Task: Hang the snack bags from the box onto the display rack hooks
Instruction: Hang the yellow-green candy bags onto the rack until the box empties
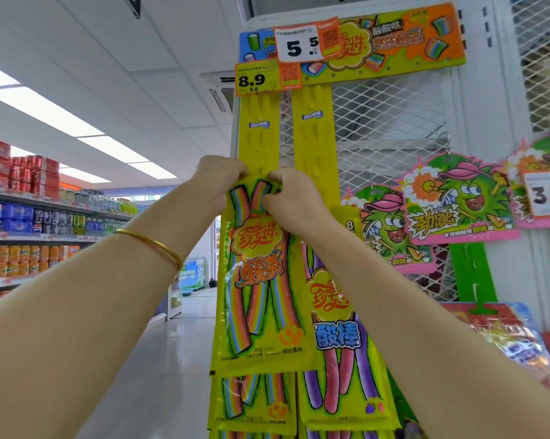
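The left hand (218,179) and right hand (294,198) each pinch a top corner of the rainbow snack bag (257,280), fingers (235,171) curled tight, holding it against the left yellow strip (259,134). The hook is hidden behind the hands, so the bag's hole may miss it; let go then, the bag would likely drop past the hung bag (251,403) below. No surface shows: the strip hangs on a white mesh rack (387,115), with drink shelves (29,223) far left and a glossy floor (172,343).
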The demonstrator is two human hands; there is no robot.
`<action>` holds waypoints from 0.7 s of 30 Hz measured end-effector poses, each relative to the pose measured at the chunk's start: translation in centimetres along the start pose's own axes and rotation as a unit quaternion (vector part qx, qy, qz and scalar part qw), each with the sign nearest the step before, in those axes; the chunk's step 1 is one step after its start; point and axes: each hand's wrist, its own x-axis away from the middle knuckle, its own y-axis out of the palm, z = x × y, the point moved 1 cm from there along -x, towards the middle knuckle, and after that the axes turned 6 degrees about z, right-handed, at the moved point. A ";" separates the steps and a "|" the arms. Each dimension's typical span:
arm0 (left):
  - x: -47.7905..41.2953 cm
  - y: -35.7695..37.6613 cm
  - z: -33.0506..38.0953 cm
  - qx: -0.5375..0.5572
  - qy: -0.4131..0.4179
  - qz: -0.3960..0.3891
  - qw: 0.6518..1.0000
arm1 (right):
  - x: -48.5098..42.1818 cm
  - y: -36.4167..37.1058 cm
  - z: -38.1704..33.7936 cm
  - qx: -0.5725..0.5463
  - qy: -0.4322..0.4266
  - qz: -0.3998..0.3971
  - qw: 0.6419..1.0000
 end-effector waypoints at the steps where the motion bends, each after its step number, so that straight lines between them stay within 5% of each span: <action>1: 0.0 -0.2 -0.1 -0.004 0.006 -0.013 1.000 | 0.3 0.2 0.1 -0.006 0.002 -0.008 1.000; 5: 0.2 -0.9 -0.8 -0.004 0.038 -0.047 0.998 | 1.3 -0.2 0.5 0.016 -0.005 -0.038 0.999; 10: 0.7 -1.7 -1.8 -0.080 0.118 0.001 0.990 | 2.6 -0.1 1.4 0.066 -0.024 -0.003 0.998; 21: 2.2 -2.7 -3.4 -0.116 0.128 0.044 0.984 | 4.4 0.7 1.1 0.160 -0.011 0.049 0.986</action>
